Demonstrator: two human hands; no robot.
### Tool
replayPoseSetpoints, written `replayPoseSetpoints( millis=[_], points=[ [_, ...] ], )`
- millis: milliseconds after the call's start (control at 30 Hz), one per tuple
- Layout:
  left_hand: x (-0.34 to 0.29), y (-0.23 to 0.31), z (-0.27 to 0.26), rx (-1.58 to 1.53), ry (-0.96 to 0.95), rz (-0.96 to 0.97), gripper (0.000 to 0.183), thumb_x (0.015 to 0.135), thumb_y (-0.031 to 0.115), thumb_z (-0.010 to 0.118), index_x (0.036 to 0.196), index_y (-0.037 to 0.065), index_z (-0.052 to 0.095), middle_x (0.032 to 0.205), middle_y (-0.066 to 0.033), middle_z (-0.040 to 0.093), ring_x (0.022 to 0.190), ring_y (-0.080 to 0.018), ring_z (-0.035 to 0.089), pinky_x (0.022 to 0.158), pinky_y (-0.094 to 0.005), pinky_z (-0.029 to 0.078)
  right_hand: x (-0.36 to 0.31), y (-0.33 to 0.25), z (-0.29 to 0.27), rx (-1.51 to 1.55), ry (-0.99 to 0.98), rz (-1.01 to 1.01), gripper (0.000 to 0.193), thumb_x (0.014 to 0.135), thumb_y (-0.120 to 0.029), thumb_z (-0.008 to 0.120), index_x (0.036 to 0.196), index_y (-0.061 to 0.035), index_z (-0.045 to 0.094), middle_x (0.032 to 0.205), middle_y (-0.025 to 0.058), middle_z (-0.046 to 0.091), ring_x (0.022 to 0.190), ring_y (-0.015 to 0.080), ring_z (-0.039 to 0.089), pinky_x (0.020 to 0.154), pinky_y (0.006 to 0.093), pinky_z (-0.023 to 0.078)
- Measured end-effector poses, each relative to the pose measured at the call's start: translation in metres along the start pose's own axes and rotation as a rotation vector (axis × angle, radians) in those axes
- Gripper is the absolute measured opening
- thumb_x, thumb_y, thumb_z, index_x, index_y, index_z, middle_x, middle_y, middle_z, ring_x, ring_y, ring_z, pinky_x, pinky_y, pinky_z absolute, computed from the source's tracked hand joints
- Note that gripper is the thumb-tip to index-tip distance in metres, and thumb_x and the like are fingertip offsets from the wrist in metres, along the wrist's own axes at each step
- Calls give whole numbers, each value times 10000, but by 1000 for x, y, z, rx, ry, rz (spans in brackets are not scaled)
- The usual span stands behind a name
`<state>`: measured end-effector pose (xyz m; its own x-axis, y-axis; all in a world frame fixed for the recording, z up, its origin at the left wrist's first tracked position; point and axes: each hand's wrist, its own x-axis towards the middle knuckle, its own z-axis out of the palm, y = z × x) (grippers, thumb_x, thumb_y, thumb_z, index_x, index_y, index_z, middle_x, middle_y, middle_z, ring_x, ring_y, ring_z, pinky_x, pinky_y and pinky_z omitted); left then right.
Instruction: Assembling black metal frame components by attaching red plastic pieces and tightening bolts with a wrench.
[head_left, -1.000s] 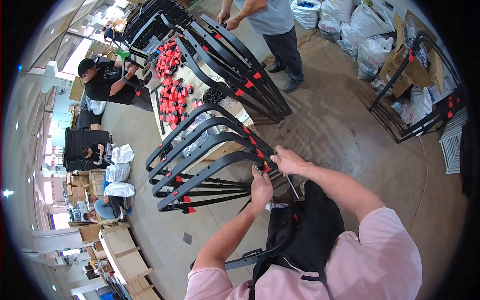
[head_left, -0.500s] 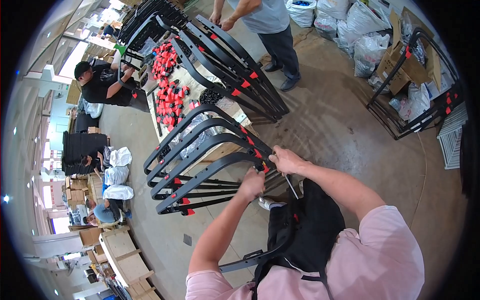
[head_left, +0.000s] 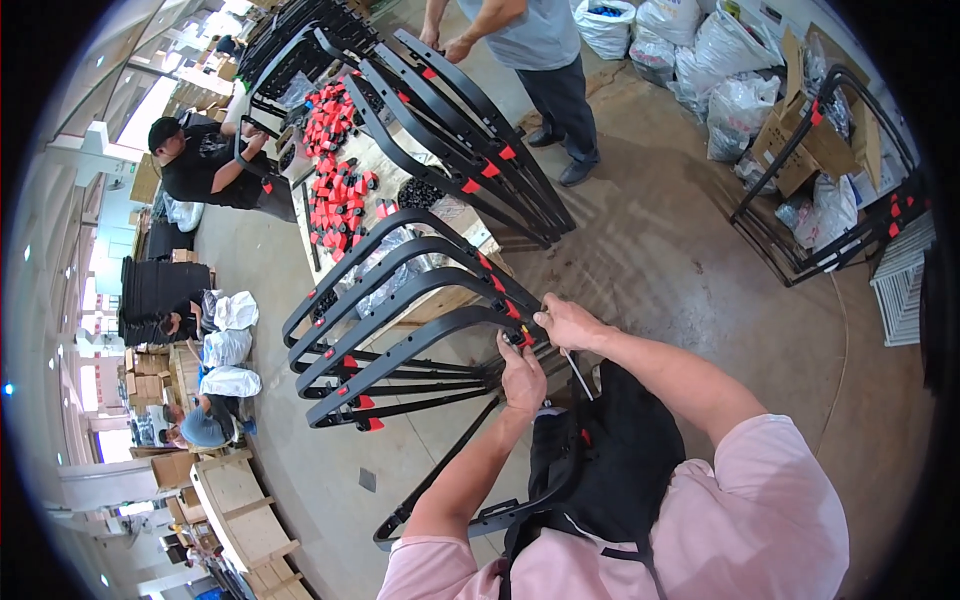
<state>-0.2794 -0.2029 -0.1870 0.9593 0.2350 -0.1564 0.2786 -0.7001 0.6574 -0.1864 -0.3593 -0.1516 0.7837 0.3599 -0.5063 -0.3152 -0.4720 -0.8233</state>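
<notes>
Half a second earlier the left hand (head_left: 522, 378) was a blurred fist; now its fingers pointed up, bent against the red fitting (head_left: 528, 339) of the nearest black frame (head_left: 400, 358), their grip impossible to tell. The right hand (head_left: 568, 325) was curled just beside that fitting, its hold hidden, a thin silvery rod (head_left: 580, 378) below it. The frame's end lay at the hands, its curved bar reaching left. The counter (head_left: 370, 155) stood ahead-left of both; bare floor (head_left: 710, 310) spread right of the right hand.
</notes>
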Motion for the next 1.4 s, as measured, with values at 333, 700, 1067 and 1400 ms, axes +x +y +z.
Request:
replayPoseSetpoints(
  millis=[333,700,1067,1400],
  points=[
    [63,29,-77,-664,-672,-748,92,1010,159,612,967,109,549,720,4,557,523,-102,497,420,-313,380,3,14,4,-82,58,-114,307,1100,-287,500,1068,14,449,673,199,647,586,339,698,590,490,536],
    [36,18,-45,77,-337,-246,498,891,178,644,1315,-62,542,1042,-282,708,913,-385,717,799,-463,550,-4,-4,0,-14,23,2,332,1105,-300,479,1111,32,480,663,184,646,590,339,685,663,488,538],
    [16,32,-38,136,-255,-210,768,918,219,625,1508,-166,320,1035,-372,700,1022,-488,705,901,-514,552,-1,-5,2,-37,23,29,328,1108,-291,478,1134,36,474,705,188,653,580,322,681,633,478,532],
    [8,23,-27,86,-157,-156,727,937,165,615,1519,-130,296,983,-352,706,975,-499,705,861,-537,555,0,-10,1,-24,5,69,330,1107,-293,484,1153,33,472,726,187,648,556,304,674,571,458,527]
  ],
)
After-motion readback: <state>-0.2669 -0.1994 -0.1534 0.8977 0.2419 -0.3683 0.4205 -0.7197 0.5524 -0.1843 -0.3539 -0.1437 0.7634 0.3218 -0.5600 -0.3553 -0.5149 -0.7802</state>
